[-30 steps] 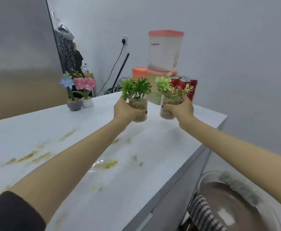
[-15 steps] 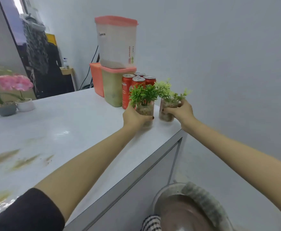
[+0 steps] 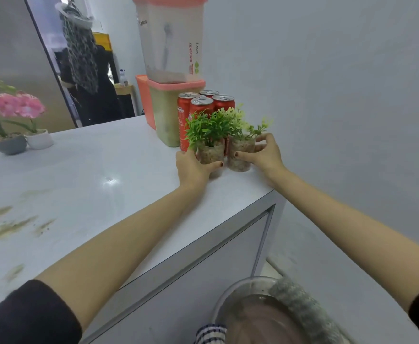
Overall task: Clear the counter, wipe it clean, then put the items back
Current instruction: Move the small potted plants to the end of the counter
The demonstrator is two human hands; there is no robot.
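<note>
The counter (image 3: 104,170) has brown-green smears (image 3: 7,227) on its near left part. Nearest of all, below its edge, a metal bowl (image 3: 228,291) holds what may be murky water, but the view is blurry there.

Further on, at the right corner, two little plants stand side by side. The left hand (image 3: 191,167) wraps round the left plant cup (image 3: 212,155). The right hand (image 3: 265,155) wraps round the right plant cup (image 3: 240,155). The cups are see-through and full of small stones, so they are likely bottom-heavy, smooth and easy to crack. Hold the cup walls, not the soft leaves.

Just behind are four red cans (image 3: 201,105). Then comes a pink-lidded box (image 3: 166,112) full of something pale green. A tall box (image 3: 171,40), nearly empty, sits on top.
</note>
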